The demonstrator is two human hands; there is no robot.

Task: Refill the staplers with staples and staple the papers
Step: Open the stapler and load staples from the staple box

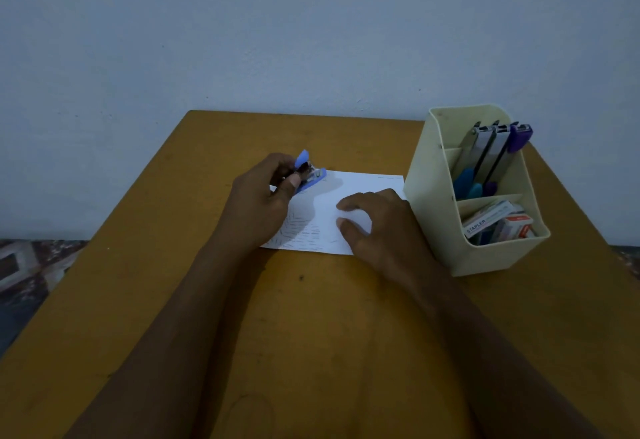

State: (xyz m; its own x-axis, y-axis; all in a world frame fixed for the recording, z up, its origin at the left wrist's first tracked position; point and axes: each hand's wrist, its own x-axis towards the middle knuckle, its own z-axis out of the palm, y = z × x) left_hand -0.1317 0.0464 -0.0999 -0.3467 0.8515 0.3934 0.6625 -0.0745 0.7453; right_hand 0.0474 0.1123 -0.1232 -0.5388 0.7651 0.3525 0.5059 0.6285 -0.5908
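A small blue stapler (310, 175) is gripped in the left hand (263, 203), fingers and thumb curled round its body. Its mouth is set over the far left corner of the paper (367, 184) and its upper arm is seen raised. The sheet is held flat by the right hand (377, 224), whose loosely bent fingers are pressed on its right half and grasp nothing. The paper lies at the middle of the yellow-brown table (311, 334), and its near left part is peppered with short dark marks, taken to be staples.

The stapler is judged light and rigid, best held across its top and base so that the squeeze falls straight through the corner. The paper is thin and limp, likely to slide on the smooth top unless pinned.

Just right of the sheet stands a cream desk organiser (433, 203). Three more staplers (491, 151) are stood on end in its far compartment, and staple boxes (498, 224) are stacked in the near one. A plain pale wall (311, 40) is seen beyond the table.
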